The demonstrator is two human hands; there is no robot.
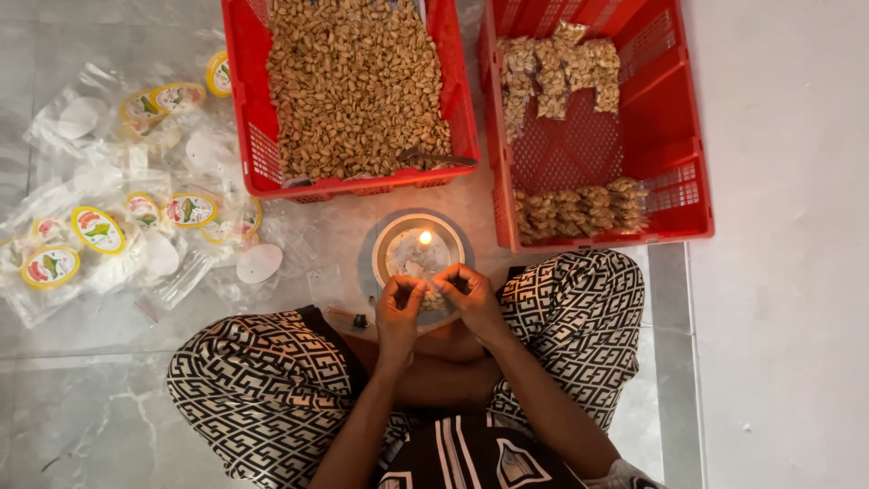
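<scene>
Both hands pinch one small clear packet of nuts just in front of the lit candle dish: left hand and right hand each with a narrow fingertip grip on its top edge. It looks light, soft and slippery; hold the film edge. Two red crates behind the dish, one flame, many label pouches left of the dish.

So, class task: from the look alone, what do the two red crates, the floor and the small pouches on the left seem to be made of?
Red crates: probably moulded plastic, with an even red colour and lattice walls.
Floor: polished stone or marble-look tile, grey-veined and glossy, with straight joints.
Pouches: thin clear plastic film, see-through and crinkled, with round printed labels.
</scene>
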